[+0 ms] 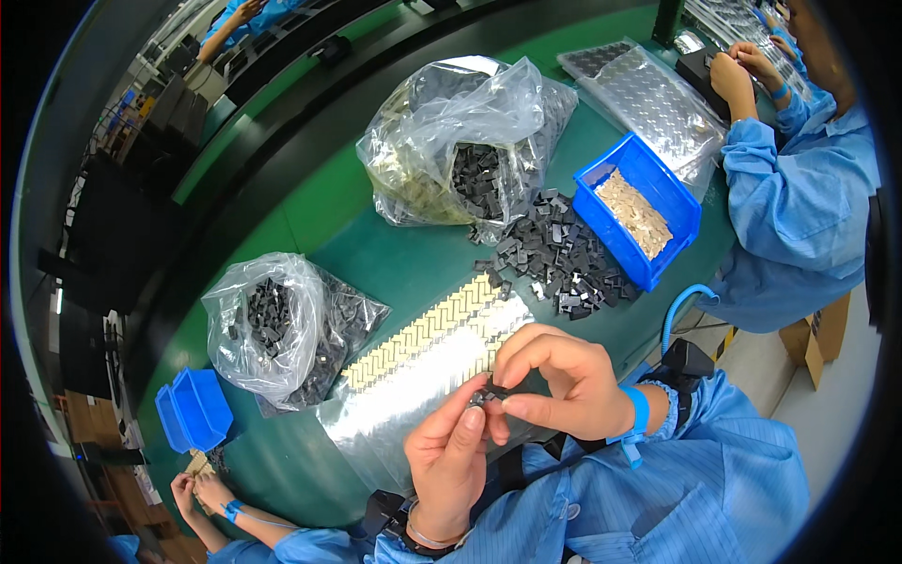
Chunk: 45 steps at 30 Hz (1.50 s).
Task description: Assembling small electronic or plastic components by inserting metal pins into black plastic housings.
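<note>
My left hand pinches a small dark part with a greyish shine between thumb and fingers. Close against it, my right hand has thumb and forefinger closed on a small black plastic piece. The two parts meet or overlap at the fingertips, too small to make out fully. Behind my hands lies a clear sheet carrying rows of cream-coloured strips. Beyond it, to the right, is a loose heap of small black plastic pieces.
A large clear bag of black pieces stands at the back, a smaller one to the left. One blue bin holds small tan pieces; another blue bin stands far left. Stacked clear trays lie back right. Co-workers' hands work nearby.
</note>
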Motion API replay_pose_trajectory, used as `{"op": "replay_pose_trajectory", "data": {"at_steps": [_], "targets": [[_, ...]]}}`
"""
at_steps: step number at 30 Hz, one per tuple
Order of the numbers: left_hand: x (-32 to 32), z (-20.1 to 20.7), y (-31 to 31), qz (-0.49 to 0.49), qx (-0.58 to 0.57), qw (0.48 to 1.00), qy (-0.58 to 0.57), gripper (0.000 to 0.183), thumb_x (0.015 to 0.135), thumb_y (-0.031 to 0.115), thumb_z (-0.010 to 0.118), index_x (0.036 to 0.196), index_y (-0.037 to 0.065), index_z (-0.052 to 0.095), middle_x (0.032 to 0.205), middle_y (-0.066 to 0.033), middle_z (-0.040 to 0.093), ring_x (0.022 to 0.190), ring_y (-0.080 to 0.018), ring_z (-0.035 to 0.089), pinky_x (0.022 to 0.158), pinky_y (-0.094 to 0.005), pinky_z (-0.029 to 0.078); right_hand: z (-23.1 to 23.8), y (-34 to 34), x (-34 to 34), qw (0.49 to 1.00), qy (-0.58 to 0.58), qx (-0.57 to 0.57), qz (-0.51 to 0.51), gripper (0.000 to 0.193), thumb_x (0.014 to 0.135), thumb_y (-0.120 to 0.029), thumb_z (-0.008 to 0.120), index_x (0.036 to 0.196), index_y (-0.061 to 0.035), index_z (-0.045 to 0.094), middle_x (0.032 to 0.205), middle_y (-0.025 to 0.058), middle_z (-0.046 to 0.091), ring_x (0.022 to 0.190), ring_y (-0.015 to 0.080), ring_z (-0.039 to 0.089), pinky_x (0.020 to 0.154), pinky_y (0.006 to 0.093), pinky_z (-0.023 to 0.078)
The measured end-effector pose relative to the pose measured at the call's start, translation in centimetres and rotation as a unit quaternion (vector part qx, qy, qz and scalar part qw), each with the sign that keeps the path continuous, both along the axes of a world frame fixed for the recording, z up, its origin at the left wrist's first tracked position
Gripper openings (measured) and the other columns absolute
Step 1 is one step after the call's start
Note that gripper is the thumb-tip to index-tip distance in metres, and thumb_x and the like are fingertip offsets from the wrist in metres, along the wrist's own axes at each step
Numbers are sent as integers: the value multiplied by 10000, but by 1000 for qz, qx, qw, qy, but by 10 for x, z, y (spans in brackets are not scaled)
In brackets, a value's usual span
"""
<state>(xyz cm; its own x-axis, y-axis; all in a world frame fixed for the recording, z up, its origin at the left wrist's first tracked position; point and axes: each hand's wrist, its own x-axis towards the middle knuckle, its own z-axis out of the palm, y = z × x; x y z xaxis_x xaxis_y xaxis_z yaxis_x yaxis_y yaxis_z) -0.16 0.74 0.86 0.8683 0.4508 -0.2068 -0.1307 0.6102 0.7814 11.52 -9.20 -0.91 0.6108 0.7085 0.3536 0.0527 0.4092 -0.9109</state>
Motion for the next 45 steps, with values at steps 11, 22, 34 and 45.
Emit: {"op": "replay_pose_trajectory", "data": {"at_steps": [11, 22, 34, 45], "targets": [[2, -5, 0, 76, 161, 984, 4, 299, 843, 5, 532, 1134, -65, 539, 814, -144, 607, 648, -183, 549, 581, -264, 451, -4, 8, -10, 983, 177, 34, 36, 54, 805, 13, 604, 852, 24, 580, 993, 111, 523, 899, 158, 523, 798, 299, 435], [-3, -15, -1, 94, 110, 989, -24, 254, 812, -63, 577, 1065, -58, 573, 916, -173, 622, 704, -194, 626, 642, -277, 530, -3, 10, -15, 970, 234, 41, 51, 35, 825, 64, 542, 859, 66, 552, 1008, 120, 483, 782, 139, 548, 696, 255, 471], [-2, -13, -2, 104, 126, 987, 3, 265, 797, -83, 587, 1061, -72, 565, 805, -179, 648, 708, -199, 648, 679, -278, 538, -1, 11, -17, 965, 254, 27, 49, 13, 823, 77, 538, 832, 67, 535, 983, 119, 474, 689, 127, 558, 614, 240, 488], [-3, -13, -2, 100, 122, 987, -5, 269, 798, -87, 584, 1066, -78, 561, 805, -172, 646, 710, -191, 644, 676, -271, 535, 0, 12, -16, 974, 223, 20, 39, 36, 808, 86, 551, 820, 56, 535, 973, 117, 476, 694, 124, 560, 612, 237, 494]]}}
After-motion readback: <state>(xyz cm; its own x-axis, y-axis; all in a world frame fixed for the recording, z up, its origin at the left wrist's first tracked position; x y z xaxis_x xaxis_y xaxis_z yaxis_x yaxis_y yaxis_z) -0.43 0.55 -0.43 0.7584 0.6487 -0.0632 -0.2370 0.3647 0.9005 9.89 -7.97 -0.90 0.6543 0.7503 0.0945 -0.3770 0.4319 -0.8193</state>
